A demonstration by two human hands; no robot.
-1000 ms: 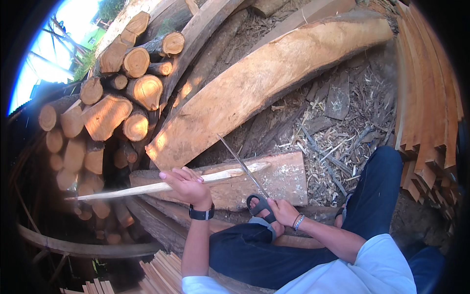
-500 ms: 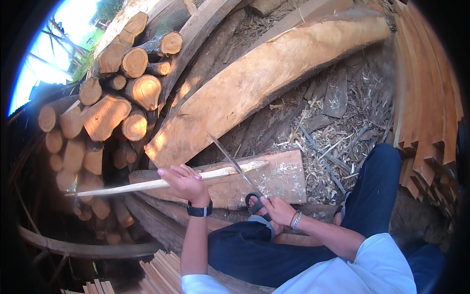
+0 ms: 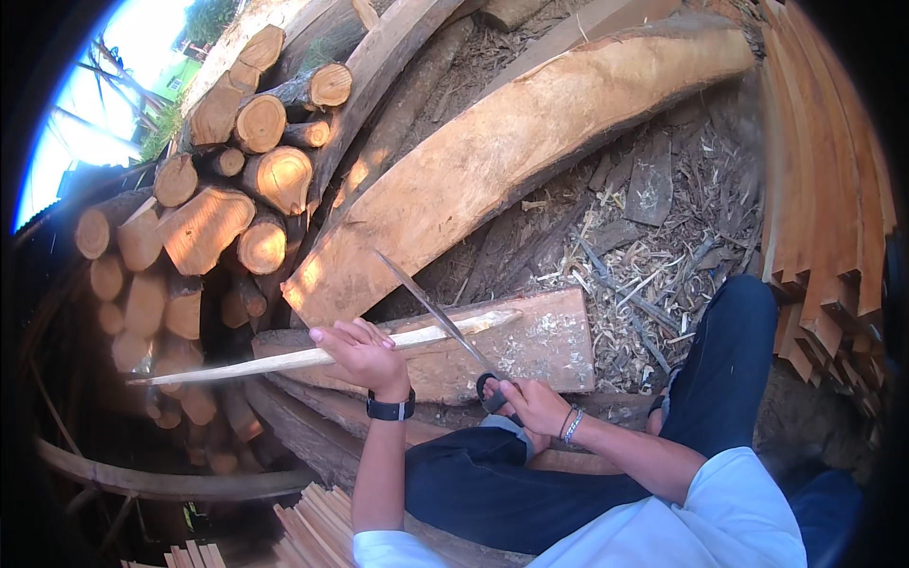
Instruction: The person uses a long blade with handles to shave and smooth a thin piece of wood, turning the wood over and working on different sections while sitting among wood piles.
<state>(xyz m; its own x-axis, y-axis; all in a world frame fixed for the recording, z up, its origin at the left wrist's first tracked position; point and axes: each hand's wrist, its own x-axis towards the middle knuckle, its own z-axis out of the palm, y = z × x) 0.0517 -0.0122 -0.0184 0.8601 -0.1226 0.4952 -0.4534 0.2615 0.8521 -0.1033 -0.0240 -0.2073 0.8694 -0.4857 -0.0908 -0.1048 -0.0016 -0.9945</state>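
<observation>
The right hand (image 3: pixel 538 407), wrapped round a long knife (image 3: pixel 436 313), has swung the blade leftward, so it crosses the peeled stick (image 3: pixel 256 363) nearer the left hand (image 3: pixel 365 360). Apart from the right, that hand meets the stick; how fully it closes cannot be told. Pale, slender, tapering leftward, the stick extends over a chip-flecked plank (image 3: pixel 544 355).

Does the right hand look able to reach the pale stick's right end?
Probably yes: the right hand is close by, its long knife crosses the pale stick in view, and nothing visible covers that end.
</observation>
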